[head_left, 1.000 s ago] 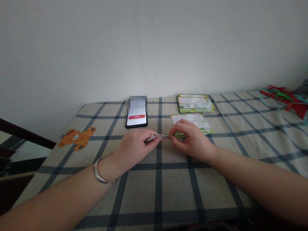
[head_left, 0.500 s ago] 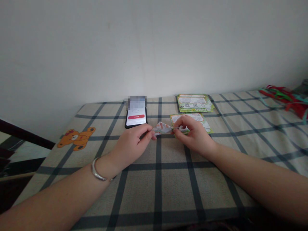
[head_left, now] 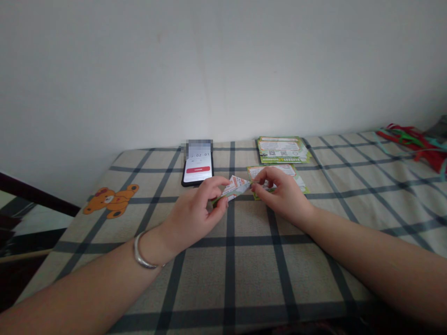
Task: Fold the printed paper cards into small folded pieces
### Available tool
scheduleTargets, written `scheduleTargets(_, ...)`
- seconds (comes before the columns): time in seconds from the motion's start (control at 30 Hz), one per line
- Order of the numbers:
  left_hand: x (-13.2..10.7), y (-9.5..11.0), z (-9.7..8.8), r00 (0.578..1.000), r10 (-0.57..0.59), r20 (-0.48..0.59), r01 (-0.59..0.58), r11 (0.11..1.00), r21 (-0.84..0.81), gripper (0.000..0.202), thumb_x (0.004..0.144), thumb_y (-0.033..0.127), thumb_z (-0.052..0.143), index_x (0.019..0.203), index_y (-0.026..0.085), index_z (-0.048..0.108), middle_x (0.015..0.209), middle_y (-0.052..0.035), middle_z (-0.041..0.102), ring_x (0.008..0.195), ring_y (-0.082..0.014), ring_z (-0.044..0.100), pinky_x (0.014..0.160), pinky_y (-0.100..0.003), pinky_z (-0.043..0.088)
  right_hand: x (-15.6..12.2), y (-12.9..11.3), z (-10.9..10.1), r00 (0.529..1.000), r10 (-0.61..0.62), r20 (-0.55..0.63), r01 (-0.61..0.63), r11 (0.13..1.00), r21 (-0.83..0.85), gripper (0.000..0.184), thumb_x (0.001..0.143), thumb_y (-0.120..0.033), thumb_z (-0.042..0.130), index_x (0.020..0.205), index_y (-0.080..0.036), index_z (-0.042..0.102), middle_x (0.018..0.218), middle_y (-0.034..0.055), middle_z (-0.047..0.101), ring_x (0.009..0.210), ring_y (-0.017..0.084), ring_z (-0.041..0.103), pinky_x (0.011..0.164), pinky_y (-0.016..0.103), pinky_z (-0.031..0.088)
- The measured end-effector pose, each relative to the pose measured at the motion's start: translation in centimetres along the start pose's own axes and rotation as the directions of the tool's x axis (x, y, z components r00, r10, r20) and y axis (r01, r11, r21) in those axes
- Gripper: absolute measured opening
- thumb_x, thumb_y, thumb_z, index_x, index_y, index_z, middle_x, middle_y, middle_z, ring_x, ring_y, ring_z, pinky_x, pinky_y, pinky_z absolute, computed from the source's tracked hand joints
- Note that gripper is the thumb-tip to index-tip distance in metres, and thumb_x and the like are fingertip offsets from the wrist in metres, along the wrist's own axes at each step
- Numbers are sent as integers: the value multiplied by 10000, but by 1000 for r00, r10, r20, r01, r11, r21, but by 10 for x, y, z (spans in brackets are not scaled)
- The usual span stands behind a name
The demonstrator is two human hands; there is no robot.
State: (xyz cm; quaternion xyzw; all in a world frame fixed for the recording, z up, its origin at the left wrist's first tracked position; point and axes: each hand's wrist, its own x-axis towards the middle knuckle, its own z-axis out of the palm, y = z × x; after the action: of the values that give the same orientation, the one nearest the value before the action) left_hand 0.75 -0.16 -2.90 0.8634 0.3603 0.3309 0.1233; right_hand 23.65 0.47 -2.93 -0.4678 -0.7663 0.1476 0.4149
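Between my two hands is a small folded paper (head_left: pixel 239 185), printed in white, orange and green, with a peak pointing up. My left hand (head_left: pixel 202 202), a silver bangle at its wrist, holds the paper's left part between thumb and fingers. The right end of the paper is pinched between the thumb and index finger of my right hand (head_left: pixel 279 188). Behind and under my right hand lies a printed leaflet (head_left: pixel 291 171), partly covered by the fingers. The paper is held a little above the checked tablecloth (head_left: pixel 206 265).
A stack of leaflets (head_left: pixel 281 149) lies near the wall. To its left lies a phone (head_left: pixel 197 177) with a lit screen. An orange bear figure (head_left: pixel 113 201) is at the table's left. Red and green strips (head_left: pixel 419 144) lie tangled at the far right.
My left hand's thumb has moved down along the paper and its fingers have spread, so more of the paper's left part shows. My right hand has hardly moved.
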Motion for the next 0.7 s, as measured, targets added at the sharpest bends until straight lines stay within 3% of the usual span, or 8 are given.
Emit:
scheduleTargets(0.13,1,0,-1,999,4,-37,-2,999,50,377,883,160,515,1241,209,408,841,6,685,756,-152,660,713,-289,504,1,2,-1,1000,-14,1,14,1000,-7,52,844,-220,585,796,-200,596,721,-10,609,662,131,499,603,268,379)
scheduleTargets(0.33,4,0,-3,978,159,-137,-135,976,169,298,880,153,550,1163,213,480,1063,-39,662,987,-177,636,914,-352,479,3,6,-2,1000,-21,-23,20,1000,-18,56,847,-238,594,813,-201,617,747,-5,630,688,138,530,616,274,393)
scheduleTargets(0.5,4,1,-3,995,-9,-99,10,1000,14,233,887,202,552,1112,210,496,1031,-41,684,963,-180,670,874,-335,511,4,6,-2,1000,-30,-4,30,999,-41,72,857,-236,584,808,-202,624,739,-4,641,688,141,544,623,282,402)
scheduleTargets(0.6,6,2,-3,987,-146,-63,141,987,-81,218,872,208,574,1080,211,506,885,2,724,873,-160,695,823,-300,525,4,6,-1,999,-44,2,44,997,-70,65,855,-223,587,809,-205,630,731,-4,644,682,142,543,622,286,403)
scheduleTargets(0.7,8,3,-2,973,-229,-8,226,963,-147,116,863,234,579,970,203,548,859,5,738,805,-155,706,717,-267,534,4,8,0,998,-61,-21,59,994,-96,85,827,-216,625,912,-208,630,804,10,648,705,149,543,624,288,409)
